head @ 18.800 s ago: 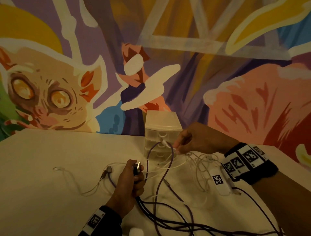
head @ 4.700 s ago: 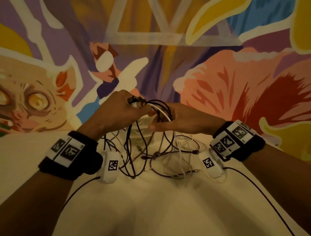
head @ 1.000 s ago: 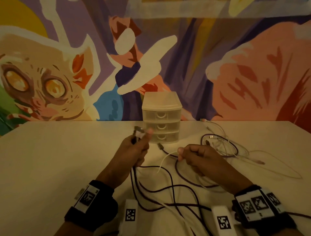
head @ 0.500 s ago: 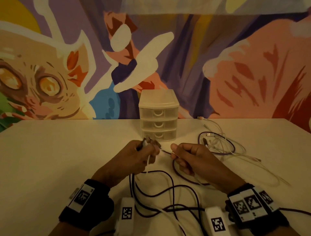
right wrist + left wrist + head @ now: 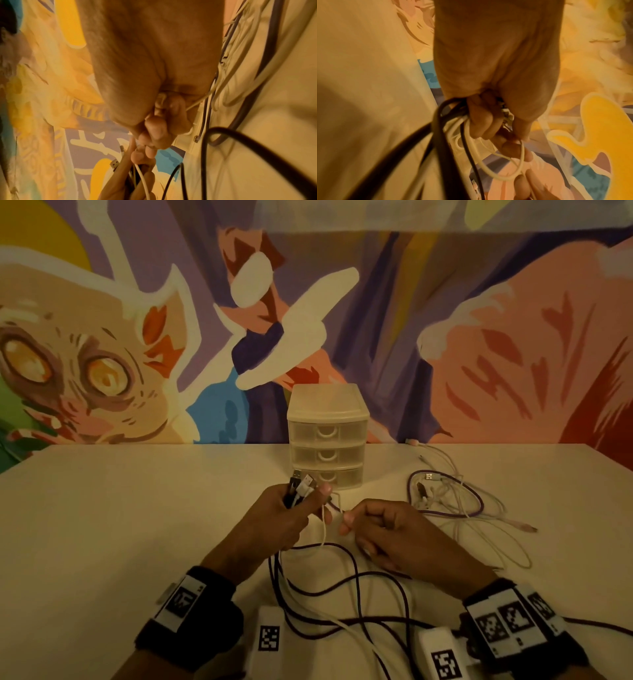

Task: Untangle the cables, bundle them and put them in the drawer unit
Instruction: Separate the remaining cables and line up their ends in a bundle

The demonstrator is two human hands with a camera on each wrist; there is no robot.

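Gripping a bunch of cable ends [image 5: 300,487] at frame centre, the left hand [image 5: 284,522] has its fingers curled round dark and white leads. Just to its right, the right hand [image 5: 383,532] pinches a thin white cable [image 5: 323,525]. Behind them stands the drawer unit [image 5: 327,436], drawers closed; loose cables [image 5: 452,501] lie on the counter [image 5: 120,525] at centre right.

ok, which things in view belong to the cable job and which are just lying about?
In the job:
- left hand gripping cable ends
- right hand pinching a white cable
- dark cables looped on the table
- loose cable pile
- drawer unit, drawers closed

Lying about:
- table
- wall mural
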